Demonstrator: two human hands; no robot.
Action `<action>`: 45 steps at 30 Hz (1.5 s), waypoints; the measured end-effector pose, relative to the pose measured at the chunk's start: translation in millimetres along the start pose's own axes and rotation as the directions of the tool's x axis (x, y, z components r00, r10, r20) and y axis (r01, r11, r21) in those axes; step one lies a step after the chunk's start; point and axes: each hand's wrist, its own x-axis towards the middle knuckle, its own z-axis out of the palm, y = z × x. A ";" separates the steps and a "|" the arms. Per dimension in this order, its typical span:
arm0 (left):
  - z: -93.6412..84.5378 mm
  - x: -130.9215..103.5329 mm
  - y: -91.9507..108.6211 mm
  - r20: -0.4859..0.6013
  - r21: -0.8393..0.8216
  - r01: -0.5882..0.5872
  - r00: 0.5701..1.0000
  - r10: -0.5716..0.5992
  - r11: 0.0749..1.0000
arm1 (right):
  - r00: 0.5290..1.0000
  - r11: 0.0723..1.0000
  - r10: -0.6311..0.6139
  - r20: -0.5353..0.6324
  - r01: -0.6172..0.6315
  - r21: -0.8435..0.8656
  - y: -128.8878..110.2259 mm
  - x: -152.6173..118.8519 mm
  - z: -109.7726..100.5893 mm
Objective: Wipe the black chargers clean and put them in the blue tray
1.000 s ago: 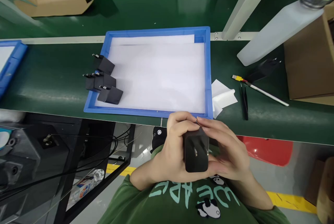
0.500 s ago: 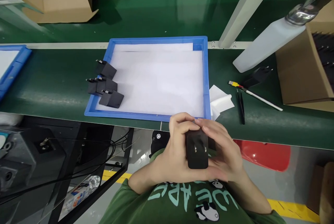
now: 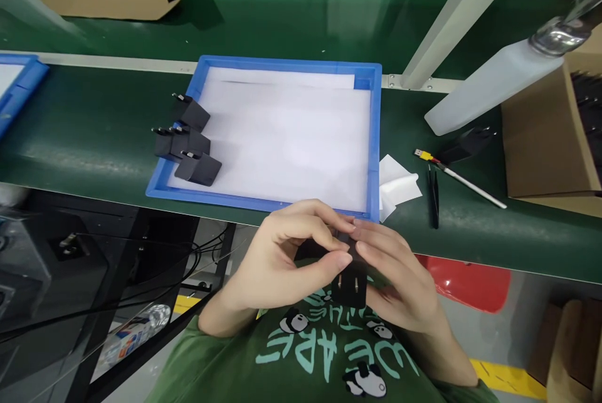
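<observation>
Where four dark adapters (image 3: 200,168) lie bunched across the left edge of the blue tray (image 3: 376,140) on the green table (image 3: 94,133), their metal pins point up and to the left. White sheets (image 3: 282,140) line the tray. Nearer the body, the left hand (image 3: 282,265) has its grip nearly closed, thumb and forefinger tips almost meeting at the held adapter (image 3: 349,296); whether they pinch anything thin, I cannot tell. A light fingertip touch, clear of the pins, seems wise here. The held adapter is between the two hands, just off the table's near edge: black, blocky, round-cornered, with two slim metal pins and its far end partly hidden by fingers. To its right, the right hand (image 3: 399,274) has its grip partly closed around the casing, fingers along the side; even, gentle pressure should keep it from turning or getting scuffed. Further right come creased white paper (image 3: 397,187), a yellow USB plug (image 3: 424,155), dark tweezers (image 3: 435,202), a white stick (image 3: 475,187), another black adapter (image 3: 465,145), a pale bottle (image 3: 493,89) and a cardboard box (image 3: 540,158).
</observation>
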 end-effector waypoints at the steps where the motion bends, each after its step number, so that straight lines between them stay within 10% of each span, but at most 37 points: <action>1: 2.0 -0.5 -0.8 -0.017 -0.005 0.010 1.000 -0.011 1.000 | 1.000 1.000 -0.005 0.001 0.005 -0.021 -1.0 0.1 0.3; 36: 3.0 -0.7 3.7 -0.038 -0.126 0.149 0.987 -0.155 0.981 | 0.999 0.999 0.018 -0.038 -0.019 -0.038 -2.5 -2.4 0.9; 45: -10.6 -3.8 0.7 0.149 -0.175 0.083 0.987 -0.057 0.981 | 0.998 0.998 -0.056 -0.033 0.055 -0.031 -0.4 -5.1 0.7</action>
